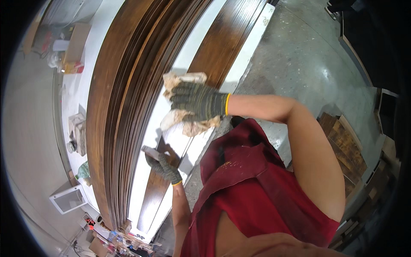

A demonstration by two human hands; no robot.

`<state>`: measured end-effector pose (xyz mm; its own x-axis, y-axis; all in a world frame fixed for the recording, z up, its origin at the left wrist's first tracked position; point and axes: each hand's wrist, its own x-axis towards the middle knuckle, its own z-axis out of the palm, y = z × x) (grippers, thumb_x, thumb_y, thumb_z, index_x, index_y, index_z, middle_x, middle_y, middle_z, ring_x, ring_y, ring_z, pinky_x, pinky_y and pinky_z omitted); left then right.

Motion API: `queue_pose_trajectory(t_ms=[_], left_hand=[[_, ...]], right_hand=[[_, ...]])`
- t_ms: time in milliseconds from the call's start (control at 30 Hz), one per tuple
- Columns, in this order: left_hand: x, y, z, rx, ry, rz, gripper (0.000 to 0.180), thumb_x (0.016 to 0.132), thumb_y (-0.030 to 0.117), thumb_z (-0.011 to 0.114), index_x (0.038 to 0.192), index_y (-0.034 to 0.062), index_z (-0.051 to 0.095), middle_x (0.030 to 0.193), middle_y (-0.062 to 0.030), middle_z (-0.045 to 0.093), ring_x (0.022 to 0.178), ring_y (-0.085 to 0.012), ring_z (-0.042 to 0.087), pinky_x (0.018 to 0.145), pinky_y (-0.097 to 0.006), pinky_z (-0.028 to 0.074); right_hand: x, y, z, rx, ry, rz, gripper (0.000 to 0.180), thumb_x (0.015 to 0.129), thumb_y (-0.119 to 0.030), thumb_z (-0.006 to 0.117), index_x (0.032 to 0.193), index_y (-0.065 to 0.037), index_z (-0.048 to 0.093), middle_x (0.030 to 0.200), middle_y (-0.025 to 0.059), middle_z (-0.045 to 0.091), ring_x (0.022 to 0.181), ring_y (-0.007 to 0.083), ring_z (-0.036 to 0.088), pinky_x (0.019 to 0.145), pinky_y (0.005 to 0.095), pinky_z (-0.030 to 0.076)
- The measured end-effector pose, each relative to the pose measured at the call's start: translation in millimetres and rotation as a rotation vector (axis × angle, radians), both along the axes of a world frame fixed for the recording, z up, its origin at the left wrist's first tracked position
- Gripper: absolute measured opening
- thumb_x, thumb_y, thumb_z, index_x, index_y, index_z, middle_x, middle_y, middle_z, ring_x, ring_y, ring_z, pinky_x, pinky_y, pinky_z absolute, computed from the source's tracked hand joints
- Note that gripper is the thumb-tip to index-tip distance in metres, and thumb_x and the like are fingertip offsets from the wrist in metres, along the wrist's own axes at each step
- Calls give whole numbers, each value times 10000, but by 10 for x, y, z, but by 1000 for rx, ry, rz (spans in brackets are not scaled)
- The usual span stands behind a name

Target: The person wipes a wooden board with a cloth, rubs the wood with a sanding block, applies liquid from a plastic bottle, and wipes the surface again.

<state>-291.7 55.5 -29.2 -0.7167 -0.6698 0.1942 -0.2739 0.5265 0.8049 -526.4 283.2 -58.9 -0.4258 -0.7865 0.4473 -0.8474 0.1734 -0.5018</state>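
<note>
A dark brown wooden plank [227, 36] lies lengthwise on a white table [257, 36]. My right hand [199, 102], in a dark green knit glove with a yellow cuff, presses a crumpled cream cloth [198, 128] onto the plank; the cloth sticks out on both sides of the fingers. Nearer to me, my left hand [165, 168], gloved the same way, is closed round a small flat grey block [150, 152]. It is above the plank's near part and casts a shadow there. What the block is made of I cannot tell.
Several dark brown boards [117, 81] lie side by side along the table's left. Beyond them stand a small stack of blocks [77, 130], a white-framed panel [69, 199] and a cardboard box [78, 43]. Wooden pieces [342, 150] lie on the concrete floor [295, 47] at right.
</note>
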Motion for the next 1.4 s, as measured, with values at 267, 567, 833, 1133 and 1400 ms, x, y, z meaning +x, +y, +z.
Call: queue_pose_trajectory(t_ms=[267, 567, 833, 1133, 1400], left_hand=[[171, -125, -86, -112, -133, 41, 708, 953, 402, 618, 1481, 5, 361, 1459, -213, 431, 1347, -372, 436, 1153, -469, 360], [148, -91, 36, -167, -261, 71, 658, 997, 432, 523, 1465, -13, 400, 1462, -211, 428, 1329, -360, 455, 1114, -456, 384], [70, -19, 59, -115, -202, 57, 627, 1012, 377, 503, 1469, -34, 380, 1457, -213, 435, 1325, -352, 458, 1106, -441, 379], [4, 63, 136, -157, -220, 34, 587, 1034, 340, 492, 1464, -44, 383, 1459, -222, 427, 1325, -344, 447, 1107, -425, 380], [64, -50, 76, -410, -308, -108, 605, 1027, 369, 473, 1487, -7, 362, 1485, -234, 395, 1365, -386, 409, 1150, -459, 350]], right_hand=[[-2092, 1878, -157, 316, 508, -400, 599, 896, -491, 614, 1436, -259, 502, 1548, 63, 402, 1442, 252, 360, 1200, 428, 279], [-3720, 2891, 322, 475, 146, -875, 316, 950, -350, 497, 1051, -162, 729, 1088, 117, 709, 1123, 292, 610, 952, 425, 478], [-4362, 3283, 173, 749, 2, -1299, 339, 975, -275, 454, 1176, -128, 684, 1155, 124, 699, 1103, 298, 660, 917, 442, 536], [-3171, 2778, 234, 186, 224, -1209, 276, 943, -320, 572, 995, -92, 719, 896, 154, 689, 883, 333, 648, 802, 444, 497], [-833, 1063, -180, -173, 22, -733, 447, 964, -293, 534, 1391, -162, 545, 1340, 82, 581, 1220, 253, 551, 1044, 394, 428]])
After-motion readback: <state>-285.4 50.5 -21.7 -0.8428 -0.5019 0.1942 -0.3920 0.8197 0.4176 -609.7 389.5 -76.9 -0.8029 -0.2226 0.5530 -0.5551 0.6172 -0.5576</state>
